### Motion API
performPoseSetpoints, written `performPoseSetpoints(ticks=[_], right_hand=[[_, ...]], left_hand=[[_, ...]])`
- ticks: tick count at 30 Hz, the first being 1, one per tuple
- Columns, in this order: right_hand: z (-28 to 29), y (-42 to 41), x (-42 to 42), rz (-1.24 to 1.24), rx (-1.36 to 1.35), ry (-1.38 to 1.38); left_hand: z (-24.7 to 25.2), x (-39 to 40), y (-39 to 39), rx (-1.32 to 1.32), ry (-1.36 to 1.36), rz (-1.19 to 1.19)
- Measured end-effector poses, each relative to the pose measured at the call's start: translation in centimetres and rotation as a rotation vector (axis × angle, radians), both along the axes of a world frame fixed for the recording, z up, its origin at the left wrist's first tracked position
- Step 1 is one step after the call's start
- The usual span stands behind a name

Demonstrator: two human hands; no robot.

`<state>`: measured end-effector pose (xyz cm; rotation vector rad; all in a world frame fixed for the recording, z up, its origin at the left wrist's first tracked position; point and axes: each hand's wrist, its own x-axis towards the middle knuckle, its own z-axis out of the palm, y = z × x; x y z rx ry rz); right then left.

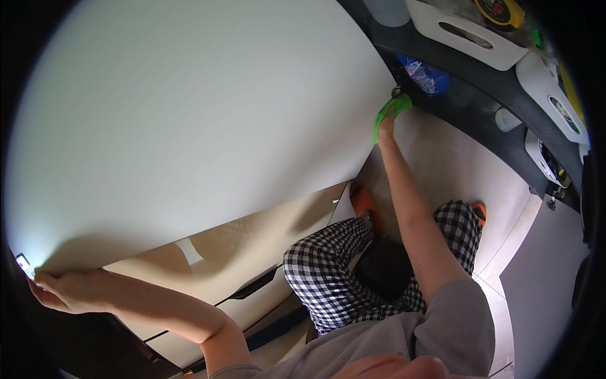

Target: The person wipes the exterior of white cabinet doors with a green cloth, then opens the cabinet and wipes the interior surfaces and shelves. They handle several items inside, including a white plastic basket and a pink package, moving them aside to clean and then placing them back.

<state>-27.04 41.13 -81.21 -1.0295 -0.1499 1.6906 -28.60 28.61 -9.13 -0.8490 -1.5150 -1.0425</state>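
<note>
A large white cabinet door point(203, 118) fills the upper left and stands swung out from a dark-lined cabinet. My left hand point(71, 290) grips the door's lower left edge, close to a small bright light point(22, 261). Bunched in my right hand point(387, 124) is a green cloth point(400, 104), pressed at the door's right edge just below a metal hinge point(396, 91). Part of the cloth hangs down along that edge, and the fingers of this hand are partly hidden by it.
Dark shelves point(478, 87) at the right hold white bins point(473, 38), a yellow tape measure point(502, 13) and a blue bag point(426, 76). A second white door point(539, 275) stands at the lower right. Drawers with a black handle point(253, 284) lie below the big door.
</note>
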Motion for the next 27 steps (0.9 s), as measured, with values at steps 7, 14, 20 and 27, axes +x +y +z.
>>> performPoseSetpoints(ticks=[7,14,20,27], right_hand=[[1.3,-14.9,-3.9,0.077,-0.157,-0.04],[26.2,-22.5,-2.0,0.323,0.05,-0.208],[49.2,-18.2,0.8,0.23,1.3,-0.618],[48.1,-13.5,0.1,-0.172,1.311,-0.786]], left_hand=[[1.3,-1.8,-1.7,-0.052,0.076,-0.049],[2.3,-3.4,-4.3,-0.123,0.189,-0.191],[2.0,-2.0,-1.5,-0.058,-0.015,-0.559],[1.1,0.1,0.0,-0.083,-0.101,-0.605]])
